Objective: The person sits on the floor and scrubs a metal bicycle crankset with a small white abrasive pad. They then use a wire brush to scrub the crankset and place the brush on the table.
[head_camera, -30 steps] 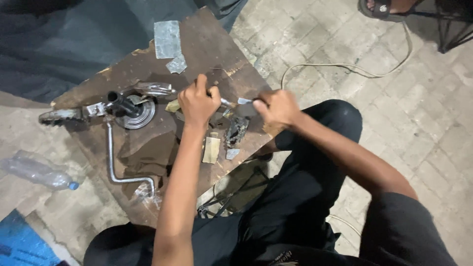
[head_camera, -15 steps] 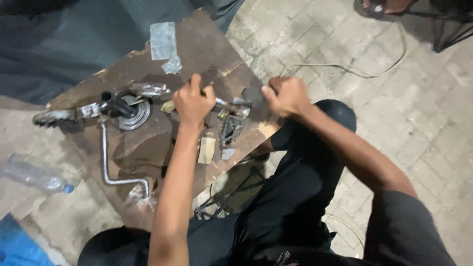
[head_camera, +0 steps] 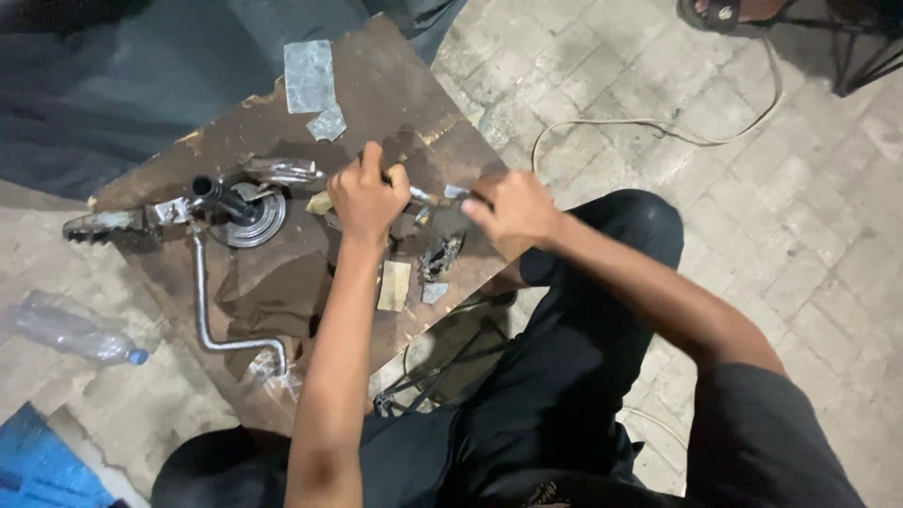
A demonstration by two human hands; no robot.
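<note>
My left hand (head_camera: 367, 196) is closed around the end of a slim metal rod (head_camera: 425, 196) over the worn brown board (head_camera: 376, 85). My right hand (head_camera: 511, 205) grips a small dark tool by the rod's other end; the tool itself is mostly hidden by the fingers. Below the two hands lie a dark burnt-looking lump (head_camera: 440, 254), a tan block (head_camera: 395, 284) and a small grey chip (head_camera: 434, 293).
A bent metal crank (head_camera: 209, 310) with a toothed pedal (head_camera: 99, 226) and a round metal disc (head_camera: 252, 218) lies on the board's left. Grey tape patches (head_camera: 310, 73) sit at its far end. A plastic bottle (head_camera: 71, 331), a pale cable (head_camera: 658, 127) and a sandalled foot (head_camera: 729, 11) are on the paved floor.
My right hand swung out to the right and up, then came back in toward the rod. My left hand stayed nearly still on the rod.
</note>
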